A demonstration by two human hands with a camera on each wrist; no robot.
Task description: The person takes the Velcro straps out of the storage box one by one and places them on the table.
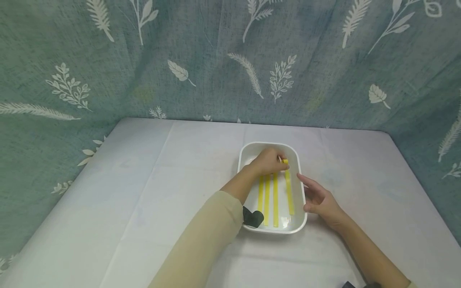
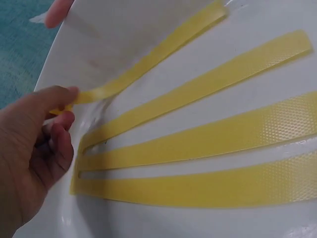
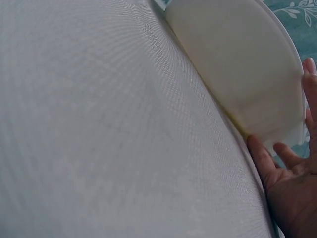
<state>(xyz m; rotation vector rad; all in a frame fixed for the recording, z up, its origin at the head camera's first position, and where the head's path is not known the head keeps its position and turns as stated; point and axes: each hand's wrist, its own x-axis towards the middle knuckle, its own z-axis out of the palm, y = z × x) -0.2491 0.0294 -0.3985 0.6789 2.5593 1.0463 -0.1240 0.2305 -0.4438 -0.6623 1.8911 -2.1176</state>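
Note:
A white rectangular dish (image 1: 268, 231) with rounded corners stands on the table and holds several flat yellow strips (image 1: 275, 200). My left hand (image 1: 268, 162) is inside its far part, pinching the far end of the rightmost yellow strip (image 1: 289, 192) between thumb and finger. In the left wrist view this pinched strip (image 2: 148, 59) bends up toward the fingertips, apart from the other strips (image 2: 198, 148), which lie side by side and join at one end. Outside the dish, my right hand (image 1: 321, 200) touches its right side with extended fingers, some at the rim, one low on the wall.
A white cloth (image 1: 180, 168) covers the table. Behind it hangs a blue-green curtain (image 1: 209, 60) with white leaf prints. A black wrist device (image 1: 253, 218) on the left arm overlaps the dish's near left corner.

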